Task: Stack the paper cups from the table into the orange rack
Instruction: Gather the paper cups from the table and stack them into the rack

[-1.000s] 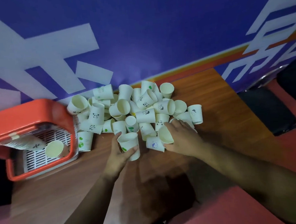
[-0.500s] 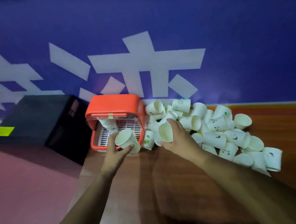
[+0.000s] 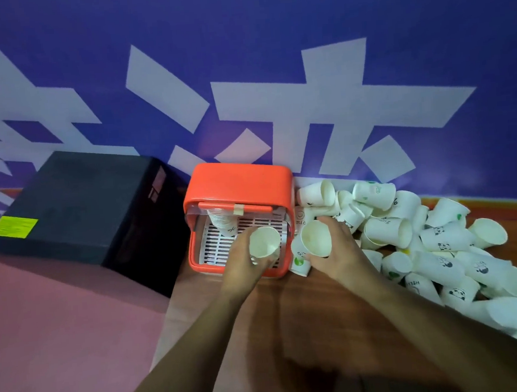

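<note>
Surface: brown wood-grain table point(image 3: 314, 311), dim light, butted against blue wall point(image 3: 270, 26) w/ large white characters. Pink area point(image 3: 61, 332) lies left of table (floor or mat, cannot tell). Black box point(image 3: 77, 205) w/ yellow label sits just left of orange rack point(image 3: 238, 182).

Rack stands at table's far-left end by the wall, front open. Slatted white tray point(image 3: 215, 248) inside. Nested cup stack point(image 3: 222, 224) lies at its back-left.

L hand point(image 3: 240, 264) grips one paper cup point(image 3: 264, 243), mouth toward camera, at rack opening. R hand point(image 3: 337, 251) grips second cup point(image 3: 315, 237), just right of rack.

Loose cup pile point(image 3: 437, 238) spreads right along the wall, most cups on their sides.
</note>
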